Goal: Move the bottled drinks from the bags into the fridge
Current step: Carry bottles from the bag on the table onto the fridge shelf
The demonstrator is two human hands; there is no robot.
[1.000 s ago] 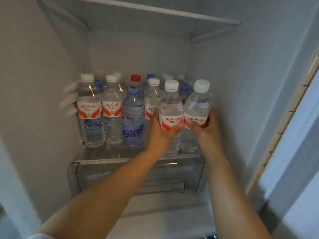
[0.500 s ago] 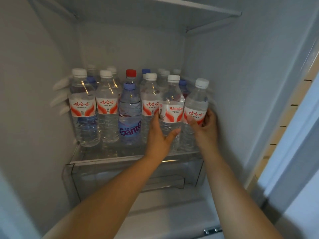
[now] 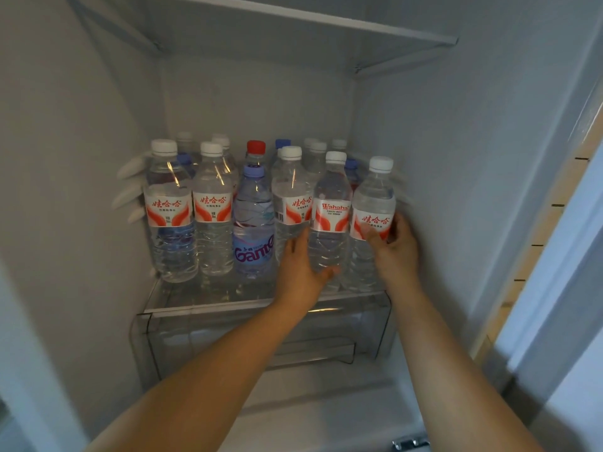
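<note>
Several clear water bottles stand in rows on the glass fridge shelf (image 3: 208, 305). My left hand (image 3: 301, 272) wraps the lower part of a white-capped bottle with a red Wahaha label (image 3: 331, 210), which stands on the shelf in the front row. My right hand (image 3: 396, 246) grips the rightmost white-capped bottle (image 3: 373, 197) at its label, close to the right fridge wall. Left of these stand a blue-capped Ganten bottle (image 3: 253, 223) and two more white-capped bottles (image 3: 168, 203). A red-capped bottle (image 3: 256, 148) shows behind.
A clear plastic drawer (image 3: 182, 340) sits under the shelf. An upper shelf (image 3: 293, 17) spans the top. The fridge walls close in on left and right, with the door edge (image 3: 554, 256) at far right. No bags are in view.
Both bottles moved back onto the shelf into the front row. My left hand slid down its bottle from the label to the lower body; my right hand stays on the label.
</note>
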